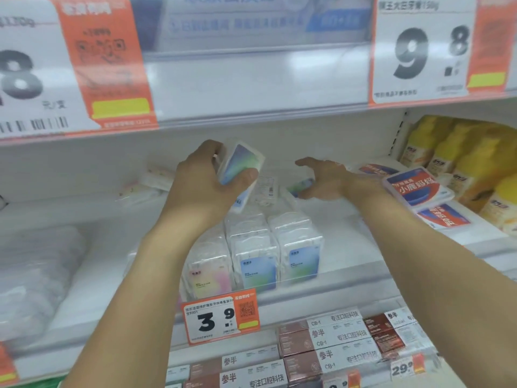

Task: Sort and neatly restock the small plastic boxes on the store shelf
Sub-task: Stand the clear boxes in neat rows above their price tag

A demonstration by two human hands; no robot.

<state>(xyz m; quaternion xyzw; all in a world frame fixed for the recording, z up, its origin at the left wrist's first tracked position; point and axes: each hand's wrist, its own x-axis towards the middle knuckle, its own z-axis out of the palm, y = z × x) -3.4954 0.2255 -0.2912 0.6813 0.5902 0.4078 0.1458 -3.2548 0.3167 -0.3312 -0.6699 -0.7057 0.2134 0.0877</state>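
Note:
My left hand grips a small stack of clear plastic boxes with blue-green labels, lifted above the shelf. My right hand reaches deep into the shelf with fingers spread, at a loose blue-green box lying flat; whether it touches the box is unclear. Another loose box lies between the hands. At the shelf front stand three rows of the same boxes: a pink-yellow one and two blue-green ones.
Loose white boxes lie at the back left. Red-and-blue flat packs and yellow bags fill the right side. Soft clear packets sit at the left. An orange 3.9 price tag hangs on the shelf edge.

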